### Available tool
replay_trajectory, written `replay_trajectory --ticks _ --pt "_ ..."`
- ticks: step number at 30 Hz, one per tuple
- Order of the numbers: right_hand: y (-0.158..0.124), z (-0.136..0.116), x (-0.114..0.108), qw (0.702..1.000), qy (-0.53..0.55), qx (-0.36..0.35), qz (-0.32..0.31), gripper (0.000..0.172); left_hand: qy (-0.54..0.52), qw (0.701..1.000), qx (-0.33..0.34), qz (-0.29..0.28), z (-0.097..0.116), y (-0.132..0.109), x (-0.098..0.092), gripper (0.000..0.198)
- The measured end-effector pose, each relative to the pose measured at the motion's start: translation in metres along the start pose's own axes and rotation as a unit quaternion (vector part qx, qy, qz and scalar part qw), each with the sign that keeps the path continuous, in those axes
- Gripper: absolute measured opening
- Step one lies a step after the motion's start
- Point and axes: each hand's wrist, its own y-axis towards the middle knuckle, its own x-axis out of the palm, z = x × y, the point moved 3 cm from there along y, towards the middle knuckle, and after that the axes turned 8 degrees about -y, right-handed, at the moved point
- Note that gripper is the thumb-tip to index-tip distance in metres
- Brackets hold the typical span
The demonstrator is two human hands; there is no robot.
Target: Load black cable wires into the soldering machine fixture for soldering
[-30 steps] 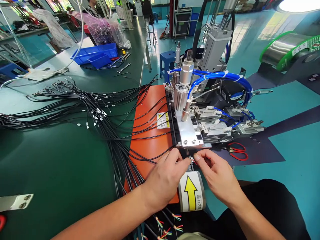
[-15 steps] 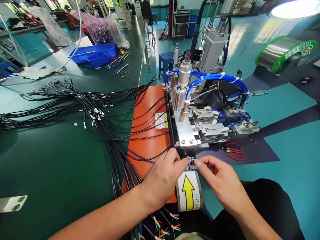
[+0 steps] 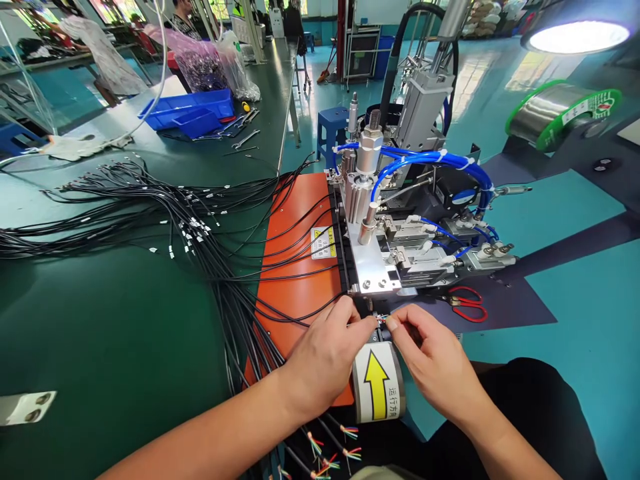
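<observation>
Thin coloured wires [image 3: 382, 319] show between my two hands at the near end of the machine [image 3: 367, 257]. My left hand [image 3: 333, 347] is closed in a pinch at the wires' left side, where a black cable seems to end; the fingers hide most of it. From the right, my right hand [image 3: 433, 350] pinches the wire tips between thumb and forefinger. Just below both hands is a roller-shaped part with a yellow arrow [image 3: 377, 383]. Black cables [image 3: 235, 313] run over the orange plate [image 3: 295, 267] beside my left hand. Stripped cable ends [image 3: 330, 460] with coloured wires hang below my left forearm.
Red-handled cutters [image 3: 467, 305] lie right of the machine. A green solder spool [image 3: 560, 113] and a lit lamp [image 3: 577, 37] stand at upper right. Blue bins [image 3: 187, 110] and wrenches [image 3: 245, 139] sit on the green table [image 3: 125, 320]. Other people are in the background.
My right hand has moved slightly left, bringing its fingertips closer to the wires and my left hand. My left hand stays in place. The view has shifted a little.
</observation>
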Motion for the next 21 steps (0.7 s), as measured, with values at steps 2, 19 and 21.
replay_trajectory --ticks 2,19,21 --pt "0.001 0.004 0.0 1.0 0.016 0.006 -0.012 0.031 0.002 1.0 -0.002 0.002 -0.001 0.0 0.0 0.028" --pt "0.007 0.005 0.014 0.993 0.107 0.053 0.016 0.038 0.037 0.999 0.016 0.024 -0.002 -0.01 -0.013 0.026" --pt "0.007 0.005 0.014 0.994 0.093 0.05 0.012 0.037 0.045 0.998 0.02 0.037 -0.003 -0.012 -0.016 0.024"
